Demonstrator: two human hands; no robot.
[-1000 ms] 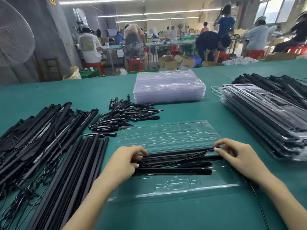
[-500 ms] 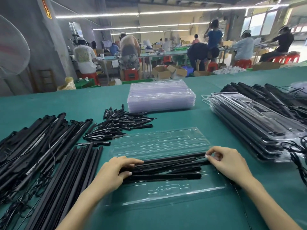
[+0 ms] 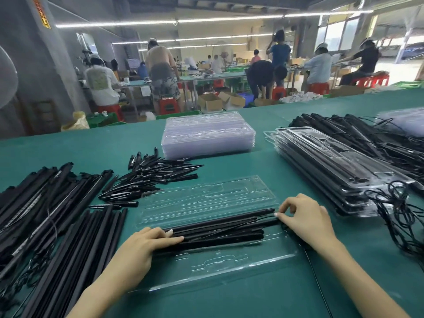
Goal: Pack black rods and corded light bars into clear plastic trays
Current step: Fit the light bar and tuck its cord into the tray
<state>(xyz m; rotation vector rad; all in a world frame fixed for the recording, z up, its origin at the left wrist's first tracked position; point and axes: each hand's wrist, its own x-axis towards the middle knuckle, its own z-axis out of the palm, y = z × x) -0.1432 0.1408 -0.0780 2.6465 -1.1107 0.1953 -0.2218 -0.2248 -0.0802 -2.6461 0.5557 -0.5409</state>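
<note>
Black rods lay bundled in the open clear tray at near centre. The left hand pressed flat, fingers straight, on their left ends; the right hand pinched their right ends with curled fingertips. Glossy empty trays sat stacked farther off, filled trays to the right.

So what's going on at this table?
A person is packing black rods into an open clear tray. The left hand presses flat on one end of the bundle; the right hand pinches the other end. Loose rods, empty trays and filled trays lie around.
</note>
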